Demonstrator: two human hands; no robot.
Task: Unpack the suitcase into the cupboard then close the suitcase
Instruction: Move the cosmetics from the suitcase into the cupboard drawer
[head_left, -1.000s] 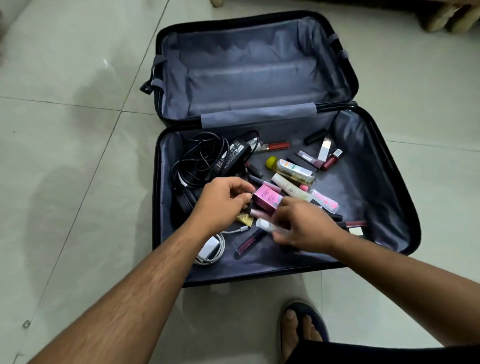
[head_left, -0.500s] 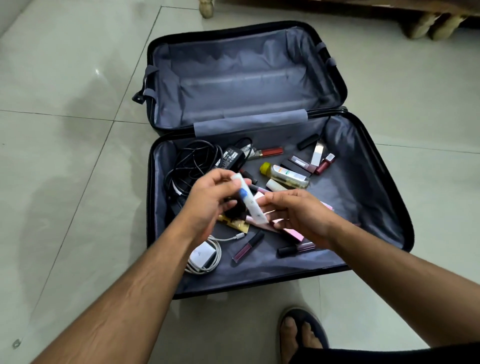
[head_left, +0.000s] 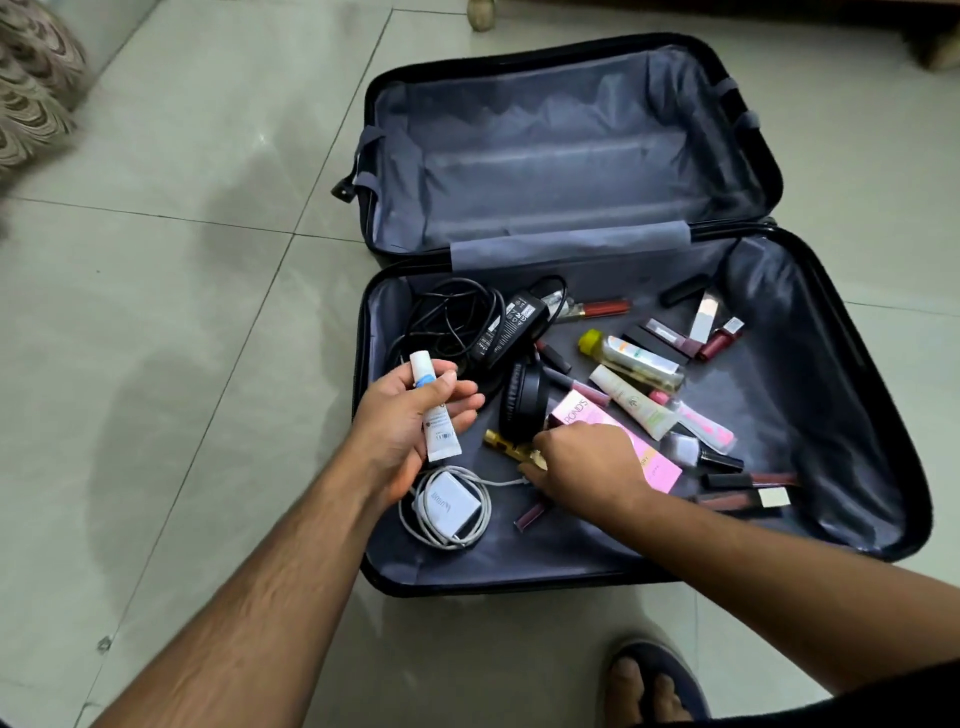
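Since half a second ago the white tube (head_left: 435, 410) has passed fully into the left hand (head_left: 402, 423), and the right hand (head_left: 587, 465) has dropped back into the suitcase (head_left: 831, 426).

Head view: there is only this 1 camera. The suitcase lies open on the tiled floor (head_left: 182, 312), its far half showing only bare lining, its near half scattered with small things. The left hand holds the white tube upright, fingers curled round its lower part, above the near-left corner. The right hand is low over the middle of the near half, its fingers (head_left: 550, 441) bent down at a gold item (head_left: 511, 448) just beside the pink box (head_left: 613, 441); whether they have pinched it I cannot tell, since the knuckles hide the tips. Black headphones (head_left: 524, 402) sit just behind that hand, a black power adapter (head_left: 511, 327) with its cable lies further back, and a white charger (head_left: 449, 506) with coiled cord lies under the left wrist. Lip glosses and tubes lie to the right.

The step in hand is gathering small items for the cupboard, which is out of view. Unpacking looks well short of done. The next move likely calls for a firm pinch on the thin gold item without dragging the charger cord, then passing it to the left hand.
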